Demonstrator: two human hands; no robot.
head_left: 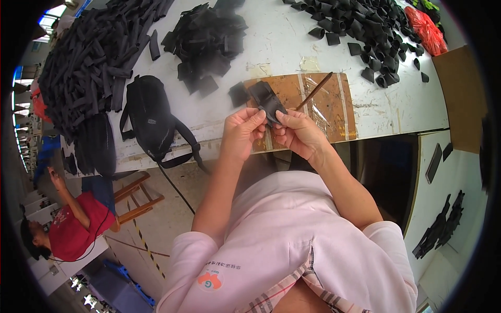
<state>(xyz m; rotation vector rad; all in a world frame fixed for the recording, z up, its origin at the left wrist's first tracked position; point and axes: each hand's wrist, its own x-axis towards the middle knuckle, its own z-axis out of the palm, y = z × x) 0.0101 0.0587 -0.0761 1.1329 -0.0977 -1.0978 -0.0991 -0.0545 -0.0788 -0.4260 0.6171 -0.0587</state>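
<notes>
Head view: left hand (241, 130) and right hand (298, 131) both pinch one small black fabric piece (267, 101), held raised at the near edge of the white table (282, 41), over a brown wooden board (329, 104). A thin stick (314, 91) lies on the board. Far left sits a pile of black strips (88, 62); a black backpack (151, 117) rests nearer. Far right, curled black pieces (365, 26).

Red plastic bag (427, 30) — table's far right corner, beside black pieces.
</notes>
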